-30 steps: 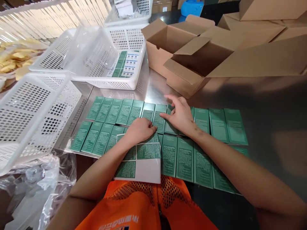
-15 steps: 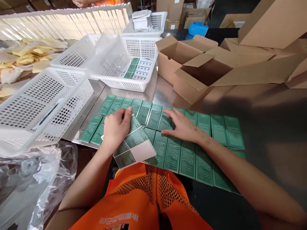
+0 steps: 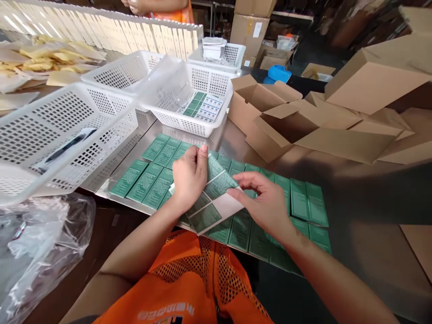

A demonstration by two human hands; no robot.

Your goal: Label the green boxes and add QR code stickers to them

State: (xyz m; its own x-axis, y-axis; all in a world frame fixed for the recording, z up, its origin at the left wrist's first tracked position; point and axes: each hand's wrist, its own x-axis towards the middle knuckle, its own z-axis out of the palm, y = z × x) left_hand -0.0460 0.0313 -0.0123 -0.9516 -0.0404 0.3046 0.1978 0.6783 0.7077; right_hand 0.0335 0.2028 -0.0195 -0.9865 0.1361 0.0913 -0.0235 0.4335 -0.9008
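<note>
A sheet of green labels [image 3: 221, 185] with a bare white strip along one side is held tilted over the small green boxes. My left hand [image 3: 191, 175] is closed round its left part, thumb on top. At the sheet's right corner, the thumb and forefinger of my right hand [image 3: 265, 198] pinch together on it; whether a single label lies between them cannot be made out. Beneath both hands, green boxes [image 3: 137, 179] lie flat in two rows, printed sides up. The sheet and my hands hide several boxes in the middle.
White perforated baskets stand left and behind; the middle basket [image 3: 182, 118] holds more label sheets. Open brown cartons [image 3: 251, 123] stand at the back right. Crumpled clear plastic [image 3: 50, 243] hangs at lower left. Another person's hand [image 3: 140, 5] shows beyond the row of pale upright pieces.
My left hand has moved right with the label sheet. My right hand has left the boxes and now has its fingertips on the sheet's right corner. The view has shifted slightly.
</note>
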